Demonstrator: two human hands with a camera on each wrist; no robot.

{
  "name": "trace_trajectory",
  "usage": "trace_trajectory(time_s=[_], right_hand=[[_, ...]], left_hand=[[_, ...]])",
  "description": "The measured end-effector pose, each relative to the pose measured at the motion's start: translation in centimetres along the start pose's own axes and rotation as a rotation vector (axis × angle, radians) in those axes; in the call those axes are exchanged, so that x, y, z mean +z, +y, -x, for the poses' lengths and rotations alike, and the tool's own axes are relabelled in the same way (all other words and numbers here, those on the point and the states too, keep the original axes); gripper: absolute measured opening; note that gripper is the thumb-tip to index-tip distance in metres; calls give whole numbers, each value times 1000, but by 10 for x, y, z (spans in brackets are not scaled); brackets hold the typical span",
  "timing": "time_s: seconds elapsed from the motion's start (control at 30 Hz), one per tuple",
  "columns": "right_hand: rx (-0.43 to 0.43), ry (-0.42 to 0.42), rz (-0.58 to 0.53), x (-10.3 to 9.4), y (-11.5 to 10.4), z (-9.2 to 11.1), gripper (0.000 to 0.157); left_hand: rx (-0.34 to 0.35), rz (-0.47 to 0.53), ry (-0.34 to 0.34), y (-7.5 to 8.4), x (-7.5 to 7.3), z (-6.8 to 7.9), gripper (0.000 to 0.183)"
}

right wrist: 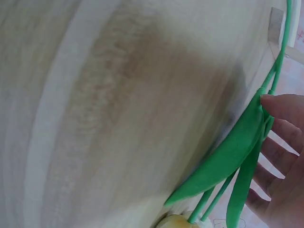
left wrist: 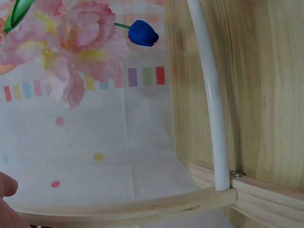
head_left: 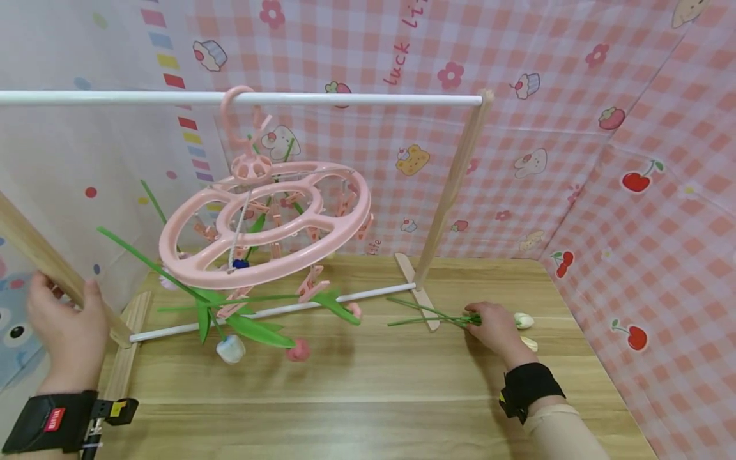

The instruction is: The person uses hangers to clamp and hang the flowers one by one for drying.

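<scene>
In the head view my left hand (head_left: 71,332) holds the left wooden post (head_left: 43,255) of a rack, with the thumb on one side and fingers on the other. On the right of the table, my right hand (head_left: 494,329) pinches the green stems of artificial white tulips (head_left: 523,321) between thumb and fingers. Their long green leaves (right wrist: 223,152) show in the right wrist view. A pink oval clip hanger (head_left: 264,275) hangs by its hook from the rack's white top bar (head_left: 356,99). Clipped to it are several artificial flowers, including a pale blue tulip (head_left: 231,349) and a pink tulip (head_left: 299,350).
A white lower bar (head_left: 368,294) joins the rack's wooden feet. The right post (head_left: 454,191) stands between the hanger and my right hand. A large pink flower (left wrist: 85,42) and a blue tulip (left wrist: 142,33) hang near the left post. Patterned cloth (head_left: 517,211) encloses the wooden table (head_left: 322,409).
</scene>
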State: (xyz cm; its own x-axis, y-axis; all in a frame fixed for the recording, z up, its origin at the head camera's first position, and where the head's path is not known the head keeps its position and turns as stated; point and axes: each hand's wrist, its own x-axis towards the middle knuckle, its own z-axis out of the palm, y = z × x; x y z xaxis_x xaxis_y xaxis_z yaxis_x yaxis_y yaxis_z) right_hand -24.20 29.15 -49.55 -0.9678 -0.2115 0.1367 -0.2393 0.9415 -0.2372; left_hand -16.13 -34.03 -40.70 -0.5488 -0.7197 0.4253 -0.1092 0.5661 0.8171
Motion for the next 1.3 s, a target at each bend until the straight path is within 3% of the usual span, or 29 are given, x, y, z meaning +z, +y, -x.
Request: trace_trajectory(time_s=[0.17, 0.3, 0.8, 1.3], right_hand=[[4, -11, -22, 7, -1, 0, 25], [4, -7, -19, 11, -1, 0, 19], [-15, 19, -32, 13, -2, 1, 13], [-27, 122, -139, 3, -4, 10, 18]], left_hand=[[-65, -30, 31, -5, 1, -5, 37], [-72, -87, 50, -6, -1, -6, 34], [-20, -129, 90, -9, -3, -7, 33], [-1, -110, 104, -10, -3, -7, 32]])
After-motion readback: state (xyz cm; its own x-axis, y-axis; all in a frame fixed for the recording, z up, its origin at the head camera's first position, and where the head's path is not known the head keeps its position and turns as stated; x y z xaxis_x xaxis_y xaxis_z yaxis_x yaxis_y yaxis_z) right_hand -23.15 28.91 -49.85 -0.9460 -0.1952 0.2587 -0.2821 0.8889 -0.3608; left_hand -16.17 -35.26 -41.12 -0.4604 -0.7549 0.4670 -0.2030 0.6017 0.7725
